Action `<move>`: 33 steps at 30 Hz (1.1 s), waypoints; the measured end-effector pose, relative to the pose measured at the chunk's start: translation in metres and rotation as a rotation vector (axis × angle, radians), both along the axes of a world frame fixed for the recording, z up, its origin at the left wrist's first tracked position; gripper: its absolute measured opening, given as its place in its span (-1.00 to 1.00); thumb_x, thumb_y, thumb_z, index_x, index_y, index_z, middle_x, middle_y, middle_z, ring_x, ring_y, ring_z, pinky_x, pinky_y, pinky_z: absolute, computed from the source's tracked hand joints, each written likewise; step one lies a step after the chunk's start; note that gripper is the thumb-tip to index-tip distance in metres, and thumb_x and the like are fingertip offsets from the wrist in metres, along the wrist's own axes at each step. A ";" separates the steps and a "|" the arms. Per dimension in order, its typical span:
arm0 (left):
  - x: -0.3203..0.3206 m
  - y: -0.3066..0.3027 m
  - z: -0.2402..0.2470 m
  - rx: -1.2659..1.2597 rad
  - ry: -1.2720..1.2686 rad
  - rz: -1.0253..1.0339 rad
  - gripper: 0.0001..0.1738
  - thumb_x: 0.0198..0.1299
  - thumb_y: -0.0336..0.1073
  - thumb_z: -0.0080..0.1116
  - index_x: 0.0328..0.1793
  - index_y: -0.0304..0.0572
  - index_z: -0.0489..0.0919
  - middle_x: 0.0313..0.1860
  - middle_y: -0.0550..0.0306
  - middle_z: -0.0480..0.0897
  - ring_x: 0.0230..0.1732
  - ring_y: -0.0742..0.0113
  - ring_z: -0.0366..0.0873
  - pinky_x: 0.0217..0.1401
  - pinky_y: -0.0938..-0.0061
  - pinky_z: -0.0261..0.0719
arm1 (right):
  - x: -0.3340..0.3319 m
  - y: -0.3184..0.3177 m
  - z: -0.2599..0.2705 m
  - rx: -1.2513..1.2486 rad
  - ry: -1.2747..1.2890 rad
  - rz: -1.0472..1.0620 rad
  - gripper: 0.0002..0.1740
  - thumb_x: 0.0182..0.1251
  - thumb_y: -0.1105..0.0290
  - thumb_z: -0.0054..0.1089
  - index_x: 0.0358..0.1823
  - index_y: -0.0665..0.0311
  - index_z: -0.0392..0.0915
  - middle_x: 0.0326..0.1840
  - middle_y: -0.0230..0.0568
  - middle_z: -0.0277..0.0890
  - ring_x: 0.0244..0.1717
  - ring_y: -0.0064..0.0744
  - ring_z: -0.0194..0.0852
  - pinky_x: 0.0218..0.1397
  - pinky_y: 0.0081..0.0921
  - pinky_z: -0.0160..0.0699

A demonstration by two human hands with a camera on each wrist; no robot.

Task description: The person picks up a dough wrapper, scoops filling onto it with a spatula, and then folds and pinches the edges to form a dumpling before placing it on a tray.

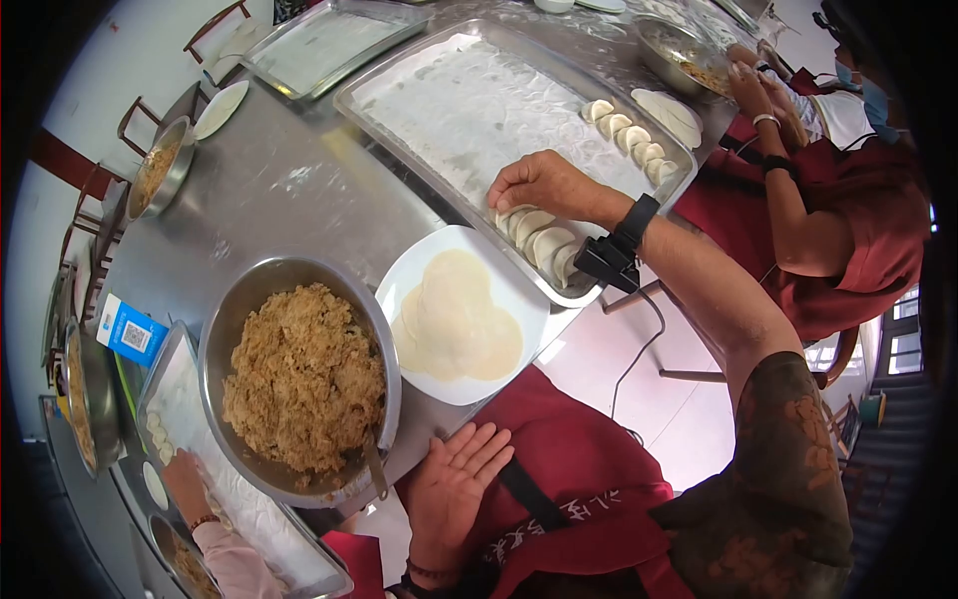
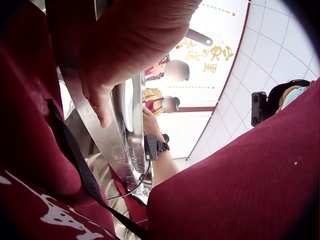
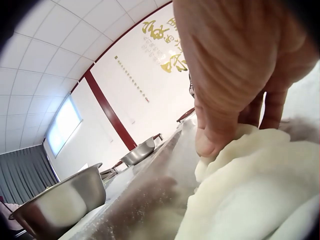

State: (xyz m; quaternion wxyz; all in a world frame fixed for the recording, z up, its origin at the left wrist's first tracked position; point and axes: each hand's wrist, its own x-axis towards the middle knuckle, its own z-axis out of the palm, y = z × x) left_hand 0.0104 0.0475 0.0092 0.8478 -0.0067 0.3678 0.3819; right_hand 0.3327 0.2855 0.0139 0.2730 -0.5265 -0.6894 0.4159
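My right hand (image 1: 551, 187) reaches over the near end of a floured metal tray (image 1: 351, 103). In the right wrist view, its thumb and fingers pinch the folded edge of a white dumpling (image 3: 246, 132) at the end of a row. The rest of that row of dumplings (image 1: 549, 247) lies overlapped along the tray's near side. My left hand (image 1: 451, 491) is held palm up with straight fingers by the table's edge, empty. Close to it stand a white plate of round dumpling wrappers (image 1: 459, 319) and a steel bowl (image 1: 213, 349) heaped with brown filling (image 1: 304, 374).
A metal spoon handle (image 1: 375, 467) sticks out over the bowl's near rim. Another row of dumplings (image 1: 629, 138) lies at the tray's right end. A second person's hand (image 1: 188, 484) works at a floured tray at left; other people sit at right. A blue code card (image 1: 132, 329) stands behind the bowl.
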 end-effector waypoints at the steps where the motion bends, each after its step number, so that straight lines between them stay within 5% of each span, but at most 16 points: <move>1: 0.000 0.000 0.000 0.003 0.005 0.001 -0.27 0.56 0.00 -0.21 0.47 -0.64 0.11 0.51 -0.56 0.12 0.56 -0.44 0.06 0.63 -0.23 0.03 | 0.000 0.000 0.000 0.016 -0.020 0.011 -0.87 0.25 0.43 0.32 -0.21 0.26 0.74 -0.30 -0.32 0.73 -0.24 -0.56 0.59 -0.04 -0.57 0.52; 7: -0.003 -0.009 0.000 0.033 -0.061 0.060 -0.32 0.57 -0.02 -0.24 0.45 -0.61 0.16 0.48 -0.53 0.19 0.54 -0.43 0.11 0.62 -0.23 0.06 | 0.003 -0.009 0.006 0.141 -0.047 0.083 -0.82 0.33 0.47 0.26 -0.08 0.31 0.72 -0.18 -0.29 0.73 -0.14 -0.54 0.61 0.05 -0.53 0.56; 10: -0.010 -0.016 0.002 0.061 -0.092 0.091 -0.37 0.58 -0.04 -0.26 0.42 -0.58 0.23 0.45 -0.50 0.27 0.54 -0.39 0.14 0.62 -0.20 0.08 | 0.000 -0.018 0.015 0.190 -0.281 -0.023 -0.73 0.32 0.45 0.26 0.04 0.30 0.66 -0.06 -0.17 0.72 -0.06 -0.38 0.67 0.09 -0.41 0.58; 11: -0.011 -0.019 0.004 0.060 -0.092 0.100 -0.37 0.58 -0.04 -0.25 0.41 -0.57 0.24 0.44 -0.49 0.28 0.54 -0.38 0.15 0.62 -0.19 0.09 | -0.004 -0.026 0.015 0.395 -0.294 -0.069 -0.74 0.29 0.35 0.29 -0.03 0.25 0.69 -0.20 -0.04 0.73 -0.11 -0.18 0.71 0.06 -0.37 0.60; 14: -0.016 -0.022 0.012 0.068 -0.080 0.122 -0.38 0.57 -0.03 -0.23 0.40 -0.56 0.25 0.42 -0.46 0.32 0.51 -0.35 0.20 0.61 -0.16 0.13 | -0.036 -0.058 0.040 0.497 -0.387 -0.109 -0.75 0.27 0.38 0.32 -0.03 0.24 0.69 -0.14 -0.02 0.72 -0.02 -0.09 0.68 0.09 -0.35 0.59; 17: -0.019 -0.029 0.012 0.096 -0.077 0.141 -0.39 0.57 -0.03 -0.21 0.39 -0.55 0.26 0.42 -0.45 0.33 0.50 -0.35 0.23 0.60 -0.16 0.15 | -0.074 -0.094 0.040 0.559 -0.139 -0.004 -0.71 0.19 0.53 0.36 -0.03 0.24 0.67 0.01 -0.05 0.67 0.05 -0.07 0.63 0.12 -0.33 0.59; 20: -0.026 -0.035 0.007 0.120 -0.096 0.167 -0.40 0.56 -0.04 -0.20 0.38 -0.55 0.27 0.41 -0.45 0.35 0.49 -0.35 0.25 0.60 -0.17 0.17 | -0.102 -0.118 0.028 0.653 -0.202 0.092 -0.68 0.14 0.48 0.41 -0.04 0.24 0.64 -0.03 -0.10 0.67 0.11 -0.06 0.60 0.15 -0.30 0.57; 27: -0.031 -0.043 0.004 0.096 -0.058 0.195 -0.39 0.57 -0.06 -0.22 0.40 -0.59 0.24 0.37 -0.43 0.37 0.45 -0.32 0.31 0.55 -0.13 0.26 | -0.133 -0.130 -0.004 0.574 -0.328 0.123 -0.63 0.14 0.33 0.43 0.01 0.11 0.62 0.34 -0.18 0.43 0.50 0.13 0.19 0.41 -0.01 0.22; 33: -0.030 -0.042 0.002 0.104 -0.054 0.194 -0.38 0.57 -0.07 -0.19 0.40 -0.60 0.22 0.35 -0.43 0.38 0.43 -0.30 0.35 0.52 -0.10 0.33 | -0.143 -0.131 -0.011 0.674 -0.315 0.124 -0.79 0.17 0.39 0.39 -0.16 0.15 0.63 0.21 -0.29 0.56 0.47 -0.03 0.28 0.42 -0.15 0.25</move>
